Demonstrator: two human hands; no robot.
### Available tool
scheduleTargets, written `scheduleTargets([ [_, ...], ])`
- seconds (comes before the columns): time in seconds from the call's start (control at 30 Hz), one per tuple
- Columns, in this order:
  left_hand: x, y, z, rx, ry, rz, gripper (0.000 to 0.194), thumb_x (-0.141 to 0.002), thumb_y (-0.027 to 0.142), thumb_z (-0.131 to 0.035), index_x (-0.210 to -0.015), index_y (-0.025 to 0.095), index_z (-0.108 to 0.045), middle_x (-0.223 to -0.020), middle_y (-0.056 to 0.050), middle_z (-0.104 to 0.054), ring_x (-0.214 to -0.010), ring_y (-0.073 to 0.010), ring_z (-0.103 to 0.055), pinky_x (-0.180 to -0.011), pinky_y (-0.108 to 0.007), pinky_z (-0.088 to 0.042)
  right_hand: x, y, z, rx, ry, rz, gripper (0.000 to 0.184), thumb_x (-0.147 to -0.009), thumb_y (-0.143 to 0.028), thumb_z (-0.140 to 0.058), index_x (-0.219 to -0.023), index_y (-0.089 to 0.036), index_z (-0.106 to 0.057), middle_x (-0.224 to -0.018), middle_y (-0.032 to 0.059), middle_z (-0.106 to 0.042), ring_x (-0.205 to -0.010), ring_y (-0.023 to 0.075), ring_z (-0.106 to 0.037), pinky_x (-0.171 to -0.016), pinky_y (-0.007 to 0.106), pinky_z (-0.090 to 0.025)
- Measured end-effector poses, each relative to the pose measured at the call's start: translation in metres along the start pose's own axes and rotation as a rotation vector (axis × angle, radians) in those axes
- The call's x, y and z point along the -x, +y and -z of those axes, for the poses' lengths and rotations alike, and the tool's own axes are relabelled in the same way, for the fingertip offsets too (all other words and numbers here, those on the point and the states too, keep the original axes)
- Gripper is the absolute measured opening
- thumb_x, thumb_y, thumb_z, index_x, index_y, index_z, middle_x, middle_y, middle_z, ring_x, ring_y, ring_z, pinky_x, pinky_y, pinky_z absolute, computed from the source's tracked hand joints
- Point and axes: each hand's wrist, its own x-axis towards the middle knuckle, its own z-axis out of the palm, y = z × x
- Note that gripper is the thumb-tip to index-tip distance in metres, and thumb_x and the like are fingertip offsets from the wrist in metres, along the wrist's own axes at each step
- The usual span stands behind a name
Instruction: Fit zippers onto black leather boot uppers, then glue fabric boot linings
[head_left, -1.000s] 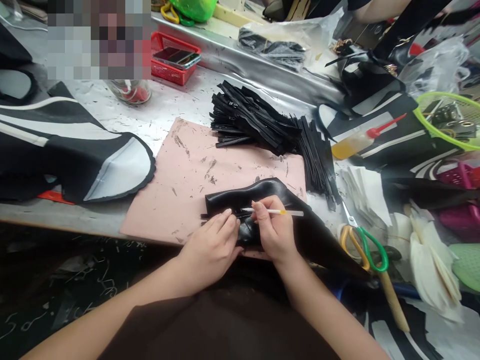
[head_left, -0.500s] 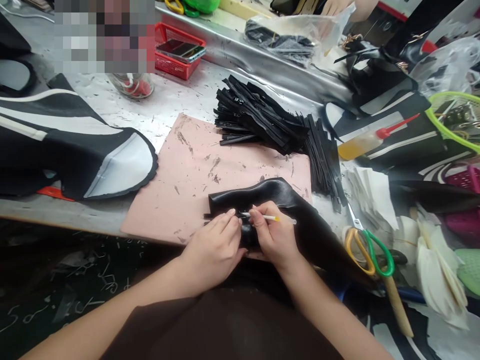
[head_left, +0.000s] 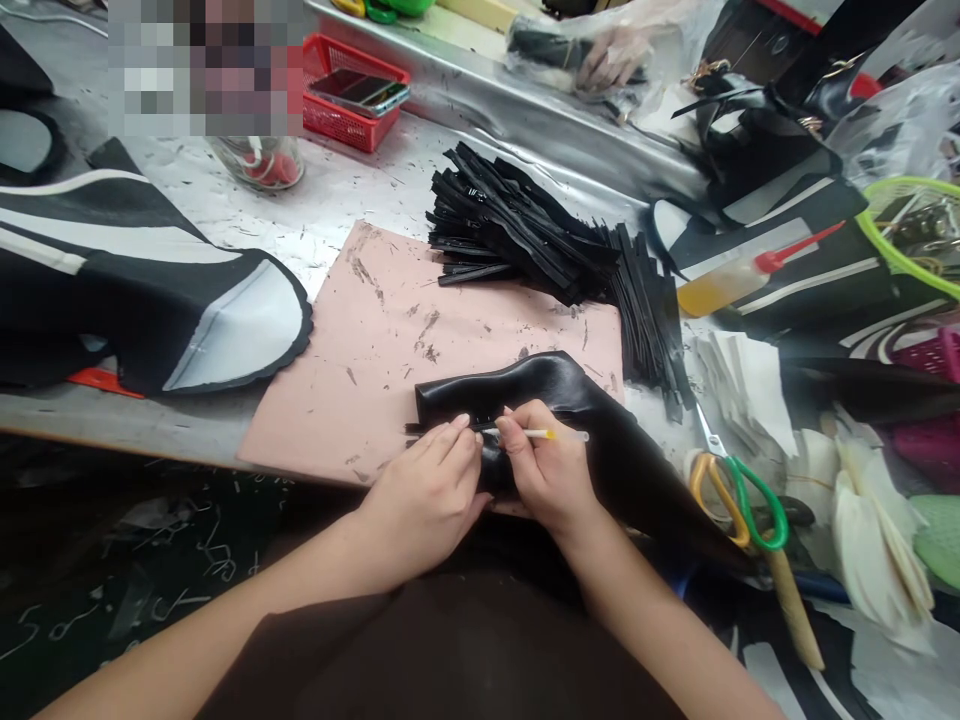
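Observation:
Folded over the front of the pink pad [head_left: 315, 400] lies a shiny black leather boot piece [head_left: 615, 430]. My left hand [head_left: 427, 480] is closed on its near part, fingertips pressed together over a narrow black strip [head_left: 412, 428] whose end sticks out to the left. In a pinch, my right hand [head_left: 551, 465] holds a thin white pen refill [head_left: 536, 433] with a yellow section. Its tip points left, close to my left fingertips; the exact contact point is too small to make out.
A heap of black zipper-like strips [head_left: 517, 225] lies behind the boot piece. Scissors [head_left: 739, 490] with yellow and green handles are at right, near a bottle [head_left: 724, 290] of yellow liquid. Black-and-white pieces [head_left: 232, 320] lie left. A red basket [head_left: 360, 120] holds a phone; another person's hand [head_left: 615, 60] is behind.
My hands keep nearly the same place and grip, with the refill shifted very slightly left. At the back, the other person's hand has moved down and left onto the plastic-wrapped bundle.

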Motion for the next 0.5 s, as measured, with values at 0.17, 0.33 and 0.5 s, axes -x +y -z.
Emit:
scheduleTargets([
  [0.17, -0.0003, -0.0006, 0.0001, 0.001, -0.003, -0.002, 0.035, -0.083, 0.023, -0.045, -0.104, -0.002, -0.059, -0.105, -0.019, -0.062, -0.106, -0.0299, -0.056, -0.091, -0.038, -0.048, 0.0003, -0.0004, 0.0008, -0.01, -0.004, -0.004, 0.021, -0.088, -0.026, -0.042, -0.068, -0.02, -0.047, -0.058, -0.0023, -0.053, -0.051, 0.01, -0.052, -0.051, 0.02, -0.04],
  [0.33, 0.0005, 0.0003, -0.0003, -0.01, 0.001, -0.004, 0.035, -0.083, 0.022, -0.044, -0.103, -0.001, -0.059, -0.105, -0.019, -0.062, -0.106, -0.0296, -0.056, -0.091, -0.038, -0.048, 0.0004, 0.0004, 0.0009, -0.004, -0.014, -0.005, 0.021, -0.088, -0.026, -0.041, -0.069, -0.02, -0.047, -0.058, -0.0019, -0.054, -0.052, 0.0103, -0.053, -0.052, 0.021, -0.041],
  [0.5, 0.0005, 0.0003, -0.0016, -0.027, 0.008, -0.003, 0.035, -0.084, 0.023, -0.043, -0.104, 0.0, -0.059, -0.106, -0.019, -0.062, -0.106, -0.0287, -0.056, -0.091, -0.038, -0.048, 0.0013, -0.0004, 0.0012, 0.002, -0.012, -0.012, 0.022, -0.088, -0.026, -0.041, -0.068, -0.02, -0.047, -0.058, -0.0022, -0.054, -0.052, 0.01, -0.053, -0.052, 0.02, -0.04],
])
